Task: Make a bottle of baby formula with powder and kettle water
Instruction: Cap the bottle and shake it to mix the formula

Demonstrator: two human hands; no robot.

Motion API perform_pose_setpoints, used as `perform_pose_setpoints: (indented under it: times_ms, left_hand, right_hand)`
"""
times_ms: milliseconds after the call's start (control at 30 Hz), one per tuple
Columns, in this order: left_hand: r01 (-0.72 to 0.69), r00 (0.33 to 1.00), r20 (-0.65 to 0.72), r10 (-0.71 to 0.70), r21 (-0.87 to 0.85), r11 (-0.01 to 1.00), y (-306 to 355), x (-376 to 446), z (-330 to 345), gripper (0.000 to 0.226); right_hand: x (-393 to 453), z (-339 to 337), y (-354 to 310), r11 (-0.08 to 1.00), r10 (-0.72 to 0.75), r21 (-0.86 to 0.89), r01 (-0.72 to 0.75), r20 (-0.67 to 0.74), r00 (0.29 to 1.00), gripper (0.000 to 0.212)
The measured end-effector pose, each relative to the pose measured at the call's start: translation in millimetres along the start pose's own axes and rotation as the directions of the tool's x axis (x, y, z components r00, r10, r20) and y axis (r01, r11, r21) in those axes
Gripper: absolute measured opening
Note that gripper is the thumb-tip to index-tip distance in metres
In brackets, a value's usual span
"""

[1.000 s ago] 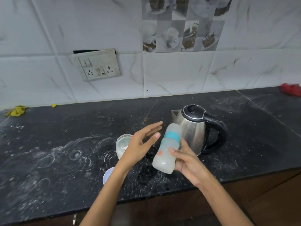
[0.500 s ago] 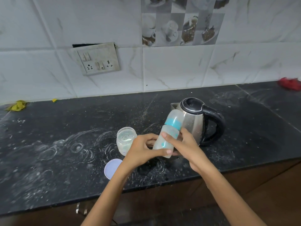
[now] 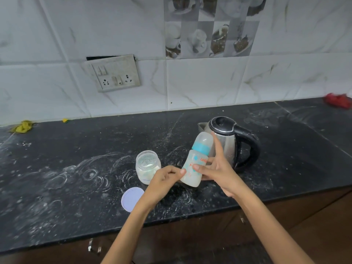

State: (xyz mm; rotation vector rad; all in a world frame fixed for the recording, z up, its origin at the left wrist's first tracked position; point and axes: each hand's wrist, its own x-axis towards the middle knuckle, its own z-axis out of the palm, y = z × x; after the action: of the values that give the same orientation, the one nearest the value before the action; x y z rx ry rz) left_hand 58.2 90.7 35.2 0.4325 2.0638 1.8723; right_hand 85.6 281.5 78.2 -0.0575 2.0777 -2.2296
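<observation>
Capped bottle (image 3: 194, 164), tilted before the kettle (image 3: 228, 143): right hand (image 3: 219, 172) grasps its body, left hand (image 3: 165, 178) pinches its base, likely steadying for mixing.

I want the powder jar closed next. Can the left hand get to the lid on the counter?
Probably yes: the lid lies uncovered beside the left hand's wrist, nothing between them. But that hand pinches the bottle and must let go first.

- Right hand (image 3: 217, 174) grips capped bottle (image 3: 196, 162), tilted, above counter (image 3: 76, 149).
- Left hand (image 3: 163, 178) touches bottle base.
- Kettle (image 3: 228, 141) behind; open jar (image 3: 147, 168), lid (image 3: 131, 198) left.
</observation>
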Motion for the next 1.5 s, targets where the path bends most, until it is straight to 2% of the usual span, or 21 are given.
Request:
perform_pose_setpoints:
  times_ms: [100, 167, 233, 333, 400, 467, 600, 700, 767, 833, 900, 933, 1000, 1033, 1100, 1133, 1200, 1267, 1300, 1433, 1500]
  left_hand:
    - [-0.052, 0.986, -0.133, 0.1, 0.323, 0.945, -24.2, -6.3, 5.1, 0.043]
    - [-0.05, 0.985, -0.103, 0.14, 0.604, 0.796, -46.8, -6.2, 9.4, 0.052]
    - [-0.012, 0.997, -0.04, 0.072, 0.792, 0.611, -67.0, -6.0, 19.6, 0.074]
    - [-0.005, 0.999, -0.018, 0.049, 0.898, 0.439, -97.2, -6.1, 36.1, 0.092]
    - [0.01, 0.996, -0.044, 0.084, 0.932, 0.362, -114.0, -4.4, 41.1, 0.075]
    - [0.032, 0.996, -0.059, 0.062, 0.931, 0.364, -122.9, -3.3, 44.2, 0.06]
    - [0.048, 0.993, -0.082, 0.082, 0.936, 0.349, -137.7, -4.2, 51.0, 0.058]
    - [0.068, 0.993, -0.095, 0.068, 0.943, 0.325, -140.3, -5.3, 59.0, 0.055]
    - [0.103, 0.991, -0.124, 0.047, 0.944, 0.313, -142.1, -4.8, 60.9, 0.055]
    - [0.146, 0.989, -0.149, -0.015, 0.94, 0.309, -132.2, -7.5, 64.5, 0.06]
    - [0.143, 0.986, -0.159, 0.055, 0.963, 0.227, -133.5, -6.2, 67.9, 0.081]
    - [0.142, 0.988, -0.151, 0.031, 0.97, 0.199, -133.3, -6.5, 68.7, 0.091]
    - [0.181, 0.983, -0.179, -0.03, 0.955, 0.233, -120.9, -7.0, 69.6, 0.087]
    - [0.194, 0.977, -0.209, 0.038, 0.952, 0.237, -115.6, -8.9, 71.7, 0.081]
    - [0.176, 0.984, -0.177, -0.018, 0.957, 0.231, -115.9, -10.9, 72.7, 0.077]
    - [0.18, 0.983, -0.167, -0.071, 0.953, 0.244, -114.6, -13.3, 73.3, 0.077]
    - [0.185, 0.983, -0.173, -0.068, 0.943, 0.276, -115.7, -14.6, 73.4, 0.069]
    - [0.224, 0.969, -0.177, -0.174, 0.927, 0.301, -117.1, -11.9, 70.3, 0.063]
    - [0.22, 0.971, -0.175, -0.165, 0.923, 0.314, -117.4, -10.9, 70.3, 0.065]
    - [0.169, 0.986, -0.157, -0.063, 0.934, 0.315, -119.9, -15.2, 69.6, 0.071]
    - [0.18, 0.984, -0.167, -0.065, 0.933, 0.313, -119.4, -14.0, 67.3, 0.079]
  right_hand:
    - [-6.5, -3.7, 7.5, 0.999, -0.03, -0.021, 0.029, -0.051, 0.998, 0.1]
    - [-11.9, -6.9, 12.5, 1.0, -0.015, 0.025, 0.018, -0.094, 0.995, 0.099]
    - [-15.9, -10.2, 16.3, 0.997, -0.007, 0.077, 0.017, -0.127, 0.992, 0.098]
    - [-19.8, -13.1, 18.3, 0.996, 0.002, 0.091, 0.013, -0.162, 0.987, 0.098]
    - [-21.9, -14.6, 18.0, 0.994, 0.009, 0.109, 0.011, -0.178, 0.984, 0.095]
    - [-23.0, -17.6, 15.7, 0.984, 0.01, 0.174, 0.029, -0.218, 0.976, 0.092]
    - [-26.6, -16.7, 14.1, 0.946, 0.033, 0.316, 0.071, -0.311, 0.95, 0.088]
    - [-37.4, -14.4, 15.6, 0.964, 0.076, 0.266, -0.024, -0.186, 0.98, 0.088]
    - [-38.9, -21.4, 15.5, 0.954, 0.068, 0.301, -0.002, -0.208, 0.976, 0.086]
    - [-38.7, -26.4, 15.2, 0.923, 0.069, 0.384, 0.041, -0.268, 0.961, 0.085]
    - [-41.2, -23.4, 16.4, 0.941, 0.09, 0.34, -0.007, -0.228, 0.97, 0.086]
    - [-43.6, -21.6, 18.6, 0.954, 0.101, 0.298, -0.04, -0.191, 0.977, 0.087]
    - [-45.5, -22.5, 22.5, 0.952, 0.089, 0.304, -0.026, -0.196, 0.977, 0.086]
    - [-45.8, -23.8, 23.0, 0.939, 0.08, 0.343, 0.004, -0.23, 0.97, 0.084]
    - [-46.6, -24.3, 23.8, 0.932, 0.081, 0.361, 0.017, -0.254, 0.964, 0.083]
    - [-47.6, -22.0, 24.8, 0.948, 0.085, 0.318, -0.01, -0.221, 0.971, 0.084]
    - [-48.5, -18.3, 30.2, 0.958, 0.088, 0.283, -0.032, -0.187, 0.978, 0.084]
    - [-46.5, -21.6, 33.6, 0.921, 0.081, 0.389, 0.032, -0.269, 0.96, 0.083]
    - [-46.2, -23.3, 33.9, 0.907, 0.083, 0.418, 0.047, -0.287, 0.954, 0.083]
    - [-49.9, -19.3, 34.8, 0.954, 0.087, 0.299, -0.025, -0.195, 0.977, 0.087]
    - [-48.1, -22.5, 34.6, 0.921, 0.078, 0.387, 0.036, -0.275, 0.958, 0.086]
